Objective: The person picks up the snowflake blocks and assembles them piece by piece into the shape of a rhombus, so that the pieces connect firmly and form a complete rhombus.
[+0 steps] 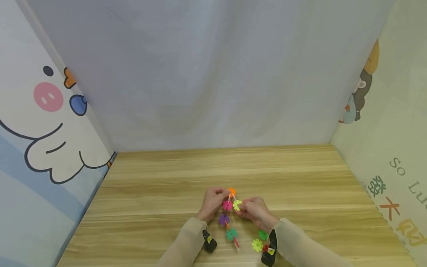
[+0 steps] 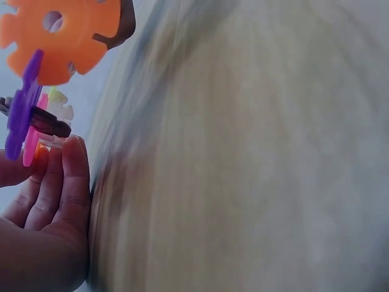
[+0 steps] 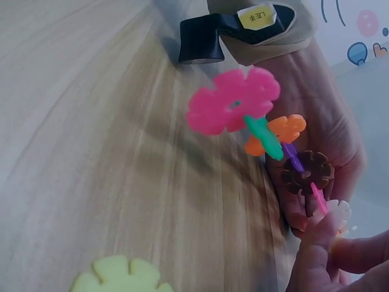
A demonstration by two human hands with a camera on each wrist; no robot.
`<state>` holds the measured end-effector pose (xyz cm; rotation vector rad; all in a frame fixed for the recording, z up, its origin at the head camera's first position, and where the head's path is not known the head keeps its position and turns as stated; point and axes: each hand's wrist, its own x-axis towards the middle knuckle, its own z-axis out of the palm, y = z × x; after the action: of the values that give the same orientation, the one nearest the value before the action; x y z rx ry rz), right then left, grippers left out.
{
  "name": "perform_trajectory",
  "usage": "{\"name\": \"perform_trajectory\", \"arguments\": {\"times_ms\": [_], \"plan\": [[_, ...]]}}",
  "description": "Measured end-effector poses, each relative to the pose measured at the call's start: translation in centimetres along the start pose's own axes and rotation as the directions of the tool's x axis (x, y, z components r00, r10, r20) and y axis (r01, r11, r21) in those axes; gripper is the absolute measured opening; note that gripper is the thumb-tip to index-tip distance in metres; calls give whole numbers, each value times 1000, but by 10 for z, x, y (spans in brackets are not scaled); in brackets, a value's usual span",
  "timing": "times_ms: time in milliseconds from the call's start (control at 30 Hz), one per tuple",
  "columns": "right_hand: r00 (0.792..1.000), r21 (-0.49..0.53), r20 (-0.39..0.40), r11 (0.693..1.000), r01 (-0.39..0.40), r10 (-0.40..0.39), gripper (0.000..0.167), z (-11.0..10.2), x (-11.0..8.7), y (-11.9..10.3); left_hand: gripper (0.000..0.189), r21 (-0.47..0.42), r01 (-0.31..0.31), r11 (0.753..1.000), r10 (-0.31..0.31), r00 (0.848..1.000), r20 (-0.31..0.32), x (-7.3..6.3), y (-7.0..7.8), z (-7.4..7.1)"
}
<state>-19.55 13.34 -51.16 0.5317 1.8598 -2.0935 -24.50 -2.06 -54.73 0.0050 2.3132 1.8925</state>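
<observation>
Interlocking plastic discs with notched edges form a chain between the hands. At its far end, my left hand pinches an orange disc. My right hand pinches a yellow disc next to a white disc, its fingertips close to the left hand's. From the left hand the chain hangs toward me through a pink disc, a purple disc and a teal disc. A brown disc and a white disc also show in the right wrist view.
Loose discs lie by the right wrist: a yellow-green one, a green one and a partly hidden red one. The wooden table meets a pale back curtain and printed side panels.
</observation>
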Motion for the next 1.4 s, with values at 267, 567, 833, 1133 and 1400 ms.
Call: {"name": "perform_trajectory", "arguments": {"times_ms": [267,567,833,1133,1400], "plan": [[1000,6,10,1000,0,0,28,2,0,-2,14,-10,-20,1000,20,1000,-4,0,-2,-1],[998,-37,52,999,38,-36,18,-4,1,-4,15,-9,10,1000,-10,1000,29,2,-3,-3],[991,-91,123,994,60,-48,16,-11,4,-7,18,-183,39,982,-7,985,170,3,-2,-11],[965,-124,258,989,79,-45,23,-14,9,-6,22,-170,91,981,-55,977,206,6,2,-20],[953,-166,290,976,139,-87,24,-8,21,-10,21,-160,123,979,-95,981,171,8,8,-29]]}}
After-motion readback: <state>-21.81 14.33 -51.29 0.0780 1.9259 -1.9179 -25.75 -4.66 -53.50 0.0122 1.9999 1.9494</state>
